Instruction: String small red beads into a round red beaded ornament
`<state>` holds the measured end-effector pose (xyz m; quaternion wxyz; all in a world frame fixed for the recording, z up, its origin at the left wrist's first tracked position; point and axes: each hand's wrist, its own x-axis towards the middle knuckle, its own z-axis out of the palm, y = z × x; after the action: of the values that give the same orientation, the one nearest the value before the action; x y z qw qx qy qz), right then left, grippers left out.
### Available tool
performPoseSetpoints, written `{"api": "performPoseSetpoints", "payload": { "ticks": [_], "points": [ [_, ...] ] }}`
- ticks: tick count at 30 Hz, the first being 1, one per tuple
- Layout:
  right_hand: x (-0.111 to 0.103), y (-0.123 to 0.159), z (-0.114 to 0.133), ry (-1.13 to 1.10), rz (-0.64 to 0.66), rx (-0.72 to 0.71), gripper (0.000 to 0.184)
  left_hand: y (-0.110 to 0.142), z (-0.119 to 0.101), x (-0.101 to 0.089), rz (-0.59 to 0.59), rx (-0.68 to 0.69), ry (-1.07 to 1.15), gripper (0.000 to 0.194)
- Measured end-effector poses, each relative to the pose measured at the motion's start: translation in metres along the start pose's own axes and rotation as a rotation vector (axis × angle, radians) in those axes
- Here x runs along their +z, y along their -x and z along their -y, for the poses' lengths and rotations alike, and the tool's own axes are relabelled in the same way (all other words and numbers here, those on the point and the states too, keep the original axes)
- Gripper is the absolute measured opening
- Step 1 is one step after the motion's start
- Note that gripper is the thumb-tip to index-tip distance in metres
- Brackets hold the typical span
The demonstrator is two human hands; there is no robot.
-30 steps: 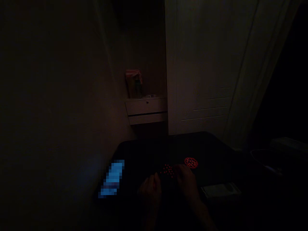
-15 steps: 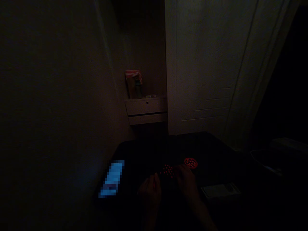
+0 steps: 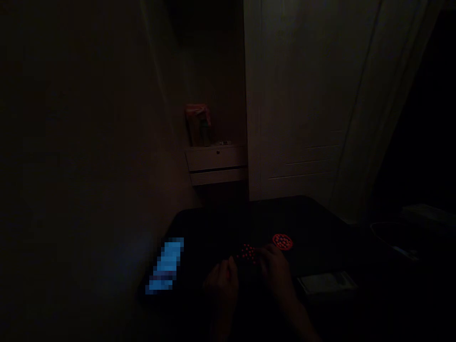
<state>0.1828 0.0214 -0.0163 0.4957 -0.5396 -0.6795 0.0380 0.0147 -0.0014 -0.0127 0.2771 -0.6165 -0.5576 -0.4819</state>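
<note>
In the dim head view, many small glowing red bead-like pieces (image 3: 248,253) lie scattered on the dark tabletop (image 3: 228,221). My right hand (image 3: 275,268) is at their right edge, its fingers bent together and the tips among the nearest pieces. Whether a piece is pinched there is too dark to see. My left hand (image 3: 221,281) is closed just left of and nearer than the pieces. A faint red spot shows between its thumb and fingers, but its shape is hidden. Beyond my right hand sits a round red-rimmed dish (image 3: 274,242) with more red pieces inside.
A lit phone-like screen (image 3: 166,266), pixelated, lies at the table's left. A pale flat box (image 3: 326,283) lies right of my right forearm. Behind stand a drawer unit (image 3: 217,161) with a packet (image 3: 197,123) on top and a tall pale panel (image 3: 295,95). A cable (image 3: 383,235) runs at right.
My right hand's fingers have shifted slightly at the edge of the red pieces. My left hand stays almost where it was. The picture is a little darker.
</note>
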Motion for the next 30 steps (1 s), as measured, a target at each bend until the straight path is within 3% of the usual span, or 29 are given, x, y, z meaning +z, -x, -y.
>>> {"api": "performPoseSetpoints", "payload": {
  "ticks": [18, 23, 25, 30],
  "points": [
    [-0.006, 0.001, 0.006, -0.087, -0.062, 0.045, 0.026, 0.000, 0.001, -0.001, 0.023, 0.006, 0.012, 0.040],
    [-0.015, 0.022, 0.023, -0.198, -0.070, 0.034, 0.027, 0.001, 0.001, 0.000, 0.037, -0.001, 0.034, 0.039],
    [-0.014, 0.042, 0.032, -0.346, -0.072, 0.155, 0.024, 0.002, 0.001, 0.001, 0.035, -0.007, 0.036, 0.038],
    [0.007, 0.086, 0.043, -0.641, 0.093, 0.544, 0.053, 0.004, 0.002, 0.002, 0.053, -0.035, 0.029, 0.039]
  ]
}}
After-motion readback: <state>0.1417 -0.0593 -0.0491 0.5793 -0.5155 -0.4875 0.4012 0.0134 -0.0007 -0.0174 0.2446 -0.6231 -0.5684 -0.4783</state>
